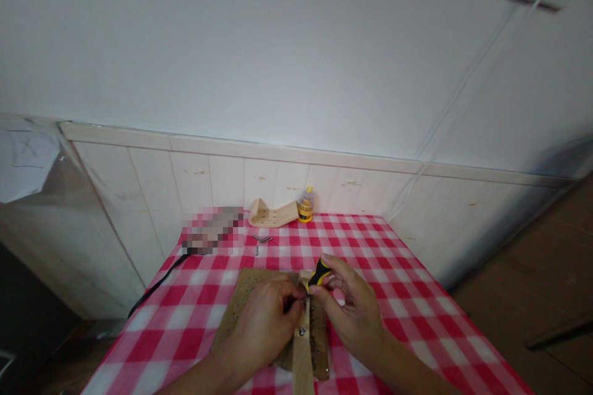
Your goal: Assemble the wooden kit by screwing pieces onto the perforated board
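Observation:
My right hand (356,302) grips the black and yellow handle of a short screwdriver (319,273), which is tilted with its lower end toward a narrow pale wooden strip (303,361). Close to that lower end, the fingers of my left hand (269,315) are drawn together in a pinch at the strip. Whatever sits between those fingertips is hidden. A metal fitting (302,331) shows on the strip just below the fingers. Beneath the strip and my left hand lies a worn brown board (234,299) with small marks or holes.
Several loose screws (264,239) lie beyond the board on the red-and-white checked tablecloth (398,296). By the wall stand a curved wooden piece (273,217) and a small yellow-labelled bottle (306,205). A pixelated object with a black strap (160,281) is at the left edge.

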Demonstrator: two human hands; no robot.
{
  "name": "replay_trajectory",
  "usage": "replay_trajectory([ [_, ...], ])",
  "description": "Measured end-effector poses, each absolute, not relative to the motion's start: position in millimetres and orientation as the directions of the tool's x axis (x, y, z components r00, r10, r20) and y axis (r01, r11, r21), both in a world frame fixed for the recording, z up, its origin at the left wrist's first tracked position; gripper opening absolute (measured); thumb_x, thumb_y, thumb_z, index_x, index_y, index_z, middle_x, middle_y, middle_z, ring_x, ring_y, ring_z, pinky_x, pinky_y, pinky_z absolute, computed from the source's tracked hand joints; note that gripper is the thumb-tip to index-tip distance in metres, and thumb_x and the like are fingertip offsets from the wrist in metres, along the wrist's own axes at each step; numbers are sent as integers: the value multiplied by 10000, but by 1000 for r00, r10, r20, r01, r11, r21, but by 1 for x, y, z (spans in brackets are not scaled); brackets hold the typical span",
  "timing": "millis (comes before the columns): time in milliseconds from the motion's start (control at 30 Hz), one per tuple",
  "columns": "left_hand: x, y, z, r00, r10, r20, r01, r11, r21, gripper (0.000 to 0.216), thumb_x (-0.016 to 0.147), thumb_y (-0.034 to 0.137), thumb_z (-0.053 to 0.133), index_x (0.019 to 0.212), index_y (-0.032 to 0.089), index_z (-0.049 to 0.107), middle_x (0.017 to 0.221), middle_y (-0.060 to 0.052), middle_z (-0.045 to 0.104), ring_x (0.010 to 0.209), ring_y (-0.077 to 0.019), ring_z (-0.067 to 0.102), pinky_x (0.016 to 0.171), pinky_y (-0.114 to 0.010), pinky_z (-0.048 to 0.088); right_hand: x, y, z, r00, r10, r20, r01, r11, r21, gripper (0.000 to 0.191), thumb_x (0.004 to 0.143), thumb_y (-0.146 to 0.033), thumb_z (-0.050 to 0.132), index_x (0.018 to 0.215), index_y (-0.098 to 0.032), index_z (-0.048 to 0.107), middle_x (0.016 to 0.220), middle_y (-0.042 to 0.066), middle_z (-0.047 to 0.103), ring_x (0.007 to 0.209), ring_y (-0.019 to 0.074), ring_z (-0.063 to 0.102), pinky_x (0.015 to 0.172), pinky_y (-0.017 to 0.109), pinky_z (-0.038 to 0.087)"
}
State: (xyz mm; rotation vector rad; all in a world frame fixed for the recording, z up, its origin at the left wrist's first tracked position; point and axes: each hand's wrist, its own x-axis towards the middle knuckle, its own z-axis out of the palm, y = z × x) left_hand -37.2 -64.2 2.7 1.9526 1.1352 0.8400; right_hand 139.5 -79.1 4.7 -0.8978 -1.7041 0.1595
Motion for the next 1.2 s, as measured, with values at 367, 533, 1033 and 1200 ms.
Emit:
replay_trajectory([
  [367, -37, -65, 3, 408, 898, 164, 406, -340, 848, 222, 811, 109, 521, 729, 199, 707, 775, -19, 733, 716, -180, 669, 640, -256, 431, 137, -93, 13, -228, 559, 797, 513, 765, -390, 636, 878, -14, 575, 1433, -316, 507, 1211, 81, 747, 1037, 235, 757, 829, 342, 668],
  [533, -37, -63, 1, 393, 905, 160, 435, -337, 835, 208, 819, 127, 530, 717, 202, 696, 796, -27, 736, 740, -188, 677, 681, -264, 451, 139, -89, 8, -208, 630, 748, 498, 726, -473, 626, 898, -32, 577, 1452, -309, 480, 1211, 86, 755, 1033, 234, 766, 834, 341, 670],
  [1033, -37, -65, 4, 388, 908, 160, 446, -337, 829, 222, 853, 163, 528, 699, 195, 686, 729, -17, 701, 681, -177, 648, 617, -260, 406, 140, -83, 6, -107, 626, 773, 516, 699, -495, 557, 883, -103, 667, 1386, -320, 562, 1133, 71, 746, 908, 214, 754, 817, 353, 663],
  [1200, -37, -66, 5, 388, 906, 169, 453, -347, 821, 220, 853, 159, 534, 704, 192, 693, 738, -20, 706, 693, -176, 648, 619, -257, 398, 138, -83, 9, -110, 616, 780, 508, 709, -489, 554, 877, -106, 683, 1372, -328, 572, 1125, 62, 744, 930, 217, 745, 832, 355, 656],
])
